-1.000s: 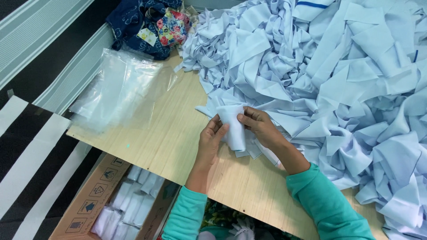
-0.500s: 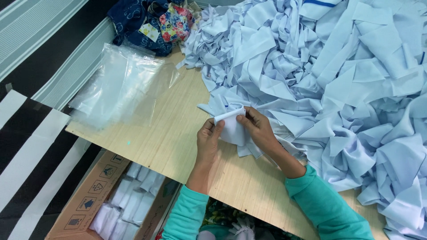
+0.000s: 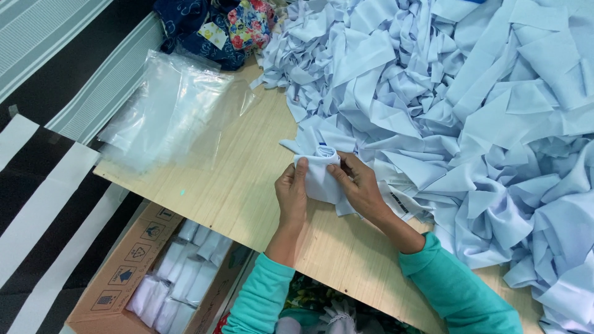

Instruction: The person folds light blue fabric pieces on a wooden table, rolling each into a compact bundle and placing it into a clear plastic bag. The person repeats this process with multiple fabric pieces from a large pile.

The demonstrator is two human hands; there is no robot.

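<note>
Since a second ago: both hands have drawn the pale blue cloth piece (image 3: 319,176) tighter, and it now sits as a smaller, more folded bundle between them, lifted a little toward the big heap.
Left hand: my left hand (image 3: 292,196) stands at 9 o'clock of the bundle, fingers curled over its left edge, thumb pressing the fold.
Right hand: my right hand (image 3: 360,187) comes in from 3 o'clock, fingertips pinching the top fold, palm partly over the trailing cloth.
Where it is: the cloth piece is held just over the wooden table (image 3: 241,185), near the middle, touching the heap's near edge.
How it handles: I judge it very light, limp and thin; it flops and unfolds if let go, so it wants holding at the folded edges with both thumbs, not by a loose corner.
Heap: the pile of pale blue cloth pieces (image 3: 470,117) fills everything from 12 to 4 o'clock, tangled, its loose ends lying under my right wrist, and could snag the bundle.
Plastic bags: clear plastic bags (image 3: 164,111) lie at 10 o'clock, well apart.
Box: a cardboard box (image 3: 117,278) with white folded bundles (image 3: 179,272) sits at 7 o'clock, below the table edge.
Far corner: a dark flowered fabric (image 3: 223,28) lies at 11 o'clock.
</note>
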